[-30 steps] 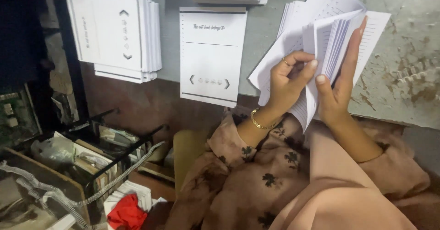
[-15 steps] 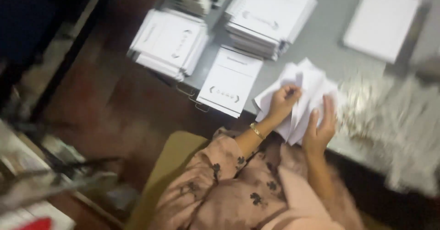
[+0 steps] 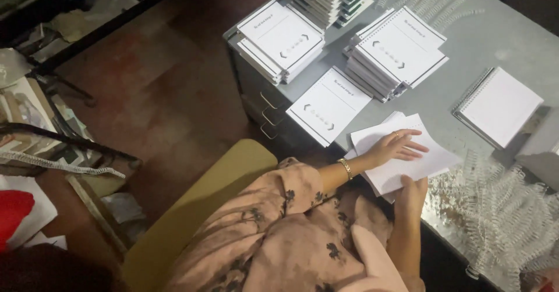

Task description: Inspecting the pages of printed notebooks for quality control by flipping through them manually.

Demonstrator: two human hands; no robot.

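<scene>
Left hand (image 3: 397,146) is lying flat, fingers spread, pressing on a loose stack of white sheets (image 3: 407,165) at the grey table (image 3: 483,47) edge, center-right of frame. Right hand (image 3: 412,192) is gripping the stack's near edge from below. A single printed cover (image 3: 329,105) is lying just upper left; a spiral notebook (image 3: 498,105) is sitting at right, wire coils (image 3: 501,210) lower right.

A bindery workshop: stacked printed booklets (image 3: 281,40), loose spiral wire coils (image 3: 506,210) on a grey worktable (image 3: 466,53).
</scene>
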